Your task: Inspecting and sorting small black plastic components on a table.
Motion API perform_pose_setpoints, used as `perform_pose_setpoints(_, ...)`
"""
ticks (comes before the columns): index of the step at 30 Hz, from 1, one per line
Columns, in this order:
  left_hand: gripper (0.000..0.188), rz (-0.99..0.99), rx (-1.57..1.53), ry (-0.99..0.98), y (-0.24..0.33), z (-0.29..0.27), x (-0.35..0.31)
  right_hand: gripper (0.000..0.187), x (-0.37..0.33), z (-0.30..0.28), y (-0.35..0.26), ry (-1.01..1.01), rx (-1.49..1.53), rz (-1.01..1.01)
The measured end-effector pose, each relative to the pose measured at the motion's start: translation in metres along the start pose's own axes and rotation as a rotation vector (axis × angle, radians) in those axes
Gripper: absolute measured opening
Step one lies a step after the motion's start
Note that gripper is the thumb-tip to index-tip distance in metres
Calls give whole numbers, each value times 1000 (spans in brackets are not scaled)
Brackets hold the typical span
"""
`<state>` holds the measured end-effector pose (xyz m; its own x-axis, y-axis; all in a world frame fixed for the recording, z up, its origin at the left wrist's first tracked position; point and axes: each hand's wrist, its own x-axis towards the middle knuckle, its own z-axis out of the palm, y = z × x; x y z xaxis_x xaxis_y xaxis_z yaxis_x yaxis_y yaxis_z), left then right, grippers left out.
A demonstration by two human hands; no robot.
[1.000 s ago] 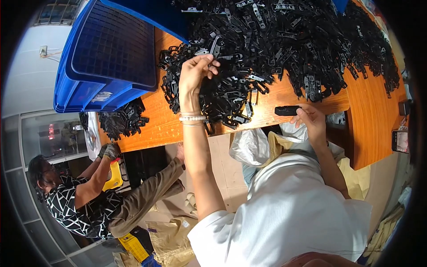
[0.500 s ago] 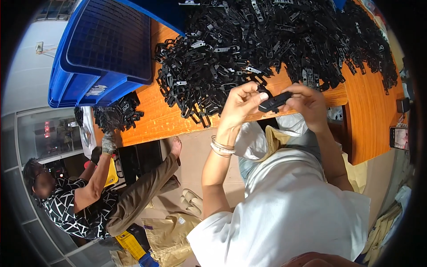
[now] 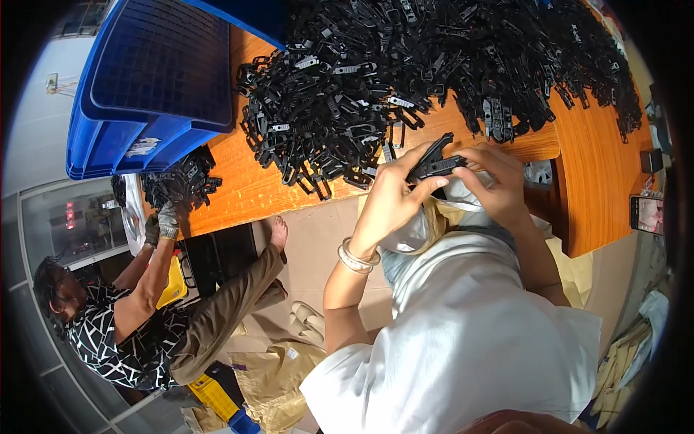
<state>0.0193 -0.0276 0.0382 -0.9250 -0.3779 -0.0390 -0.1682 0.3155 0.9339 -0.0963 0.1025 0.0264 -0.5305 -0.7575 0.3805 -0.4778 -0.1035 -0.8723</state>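
Observation:
In front of my chest, above the table's near edge, both hands are on a black plastic part (image 3: 437,167) with two long arms spread in a V; whether it is one hinged piece or two pieces is unclear. My left hand (image 3: 394,199) is closed around its left end, the thumb along the lower arm. My right hand (image 3: 499,182) pinches the lower arm's right end between thumb and fingers. Just beyond my hands lies a large heap of similar black plastic parts (image 3: 325,116), a few with grey faces.
The heap covers much of the orange wooden table (image 3: 253,195). Blue plastic crates (image 3: 155,72) stand at its left. A co-worker (image 3: 130,325) in grey gloves handles a smaller pile of black parts (image 3: 184,181). A phone (image 3: 645,215) hangs near the right edge. White plastic bags (image 3: 405,235) lie over my lap.
The black part has turned and now shows two spread arms, where it looked like a flatter body. My left hand has rotated and moved lower; my right hand remains at the part's right end.

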Motion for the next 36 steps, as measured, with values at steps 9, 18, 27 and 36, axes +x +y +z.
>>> perform_pose_setpoints(9,34,102,90,79,-3,12,-7,24,0,-1,11,-102,68,96)
perform_pose_setpoints(18,31,-168,-314,-125,-12,17,-2,21,-15,-12,28,-134,363,375)
perform_pose_setpoints(27,6,474,1099,218,-66,9,55,13,-53,-8,44,-199,-236,93)
perform_pose_setpoints(36,16,477,838,286,-50,5,52,10,-34,-64,63,393,-605,272)
